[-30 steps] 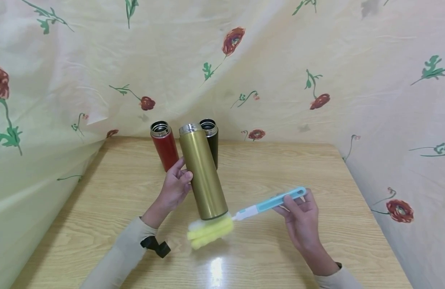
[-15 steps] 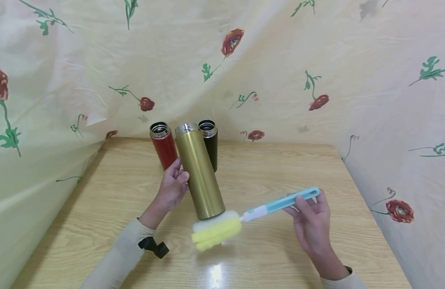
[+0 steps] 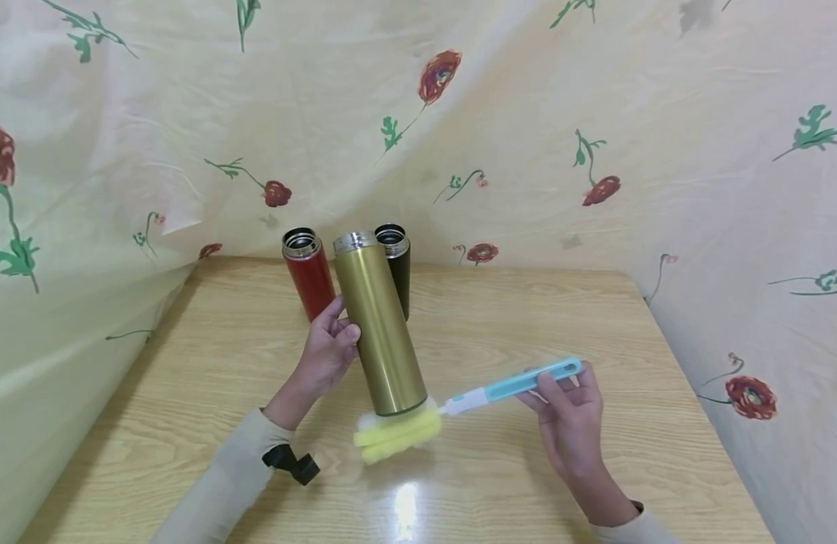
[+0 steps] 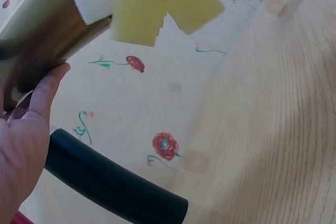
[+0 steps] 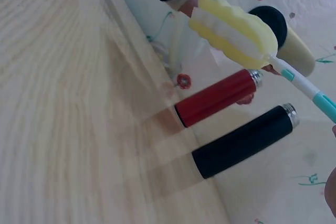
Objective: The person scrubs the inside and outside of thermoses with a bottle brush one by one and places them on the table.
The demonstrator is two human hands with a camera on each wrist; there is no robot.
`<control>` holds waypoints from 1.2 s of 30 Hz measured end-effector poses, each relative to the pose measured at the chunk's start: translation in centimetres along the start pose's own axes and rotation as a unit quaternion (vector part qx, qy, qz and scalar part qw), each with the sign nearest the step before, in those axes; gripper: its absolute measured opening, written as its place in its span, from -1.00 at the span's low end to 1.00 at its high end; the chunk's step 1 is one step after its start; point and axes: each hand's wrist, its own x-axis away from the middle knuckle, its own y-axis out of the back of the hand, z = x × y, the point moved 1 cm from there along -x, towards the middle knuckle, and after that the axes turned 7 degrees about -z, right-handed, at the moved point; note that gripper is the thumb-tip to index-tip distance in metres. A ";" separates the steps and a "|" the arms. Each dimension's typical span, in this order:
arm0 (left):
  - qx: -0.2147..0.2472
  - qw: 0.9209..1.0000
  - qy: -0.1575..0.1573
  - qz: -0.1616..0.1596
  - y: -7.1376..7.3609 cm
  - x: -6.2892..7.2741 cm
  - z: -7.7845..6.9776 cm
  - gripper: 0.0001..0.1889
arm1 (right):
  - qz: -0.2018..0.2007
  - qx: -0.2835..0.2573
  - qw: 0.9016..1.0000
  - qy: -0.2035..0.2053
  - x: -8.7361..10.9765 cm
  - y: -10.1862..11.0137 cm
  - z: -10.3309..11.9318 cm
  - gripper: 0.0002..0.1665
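Observation:
My left hand (image 3: 323, 351) grips a gold thermos flask (image 3: 381, 332) by its left side, above the table. The flask leans, with its silver-rimmed mouth up and away and its base toward me. In my right hand (image 3: 571, 427), thumb and fingers pinch the light-blue handle of a bottle brush (image 3: 507, 387). The brush's yellow and white sponge head (image 3: 399, 437) lies right at the flask's base and is partly hidden behind it. The left wrist view shows the sponge's lobes (image 4: 142, 9) close to the flask. From the right wrist, the flask's dark base (image 5: 270, 24) appears just behind the sponge.
Behind the gold flask, a red flask (image 3: 310, 279) and a black flask (image 3: 400, 279) stand upright and lidless on the wooden table (image 3: 514, 317). A flowered cloth (image 3: 527, 113) hangs along the table's back and sides.
The brush shifted right with my right hand, then came back left along the flask's base. The gold flask swayed slightly left and back; the other two flasks stay put.

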 end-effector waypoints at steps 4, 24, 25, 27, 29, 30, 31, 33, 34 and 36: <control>0.003 1.000 -0.005 -0.005 0.1 0.0 0.0 -0.55 | 0.002 -0.011 1.000 -0.011 0.4 -0.3 -0.2 -0.68; 0.012 1.000 -0.017 -0.017 0.6 0.0 -0.2 -0.51 | 0.017 -0.113 0.993 0.028 -0.4 0.5 1.2 -0.70; 0.013 1.000 -0.016 -0.017 0.6 0.0 -0.2 -0.51 | 0.010 -0.104 0.994 0.028 -0.4 0.4 1.1 -0.71; 0.011 1.000 -0.014 -0.021 0.5 0.0 -0.1 -0.52 | 0.000 -0.089 0.996 0.025 -0.3 0.4 0.8 -0.71; 0.009 1.000 -0.015 -0.021 0.5 0.0 -0.1 -0.54 | -0.013 -0.068 0.997 0.020 -0.3 0.3 0.4 -0.71; 0.007 1.000 -0.016 -0.020 0.5 0.0 -0.1 -0.54 | -0.017 -0.062 0.998 0.016 -0.2 0.3 0.3 -0.71; 0.007 1.000 -0.017 -0.019 0.5 0.0 -0.1 -0.55 | -0.020 -0.060 0.998 0.012 -0.2 0.2 0.2 -0.71; 0.006 1.000 -0.018 -0.017 0.5 0.0 -0.1 -0.54 | -0.024 -0.047 0.999 0.006 -0.2 0.2 -0.1 -0.71; 0.005 1.000 -0.018 -0.015 0.6 0.0 -0.1 -0.53 | -0.023 -0.048 0.999 0.003 -0.2 0.1 -0.2 -0.71; 0.005 1.000 -0.019 -0.013 0.7 0.0 -0.1 -0.49 | -0.015 -0.063 0.998 -0.002 -0.1 0.2 -0.3 -0.70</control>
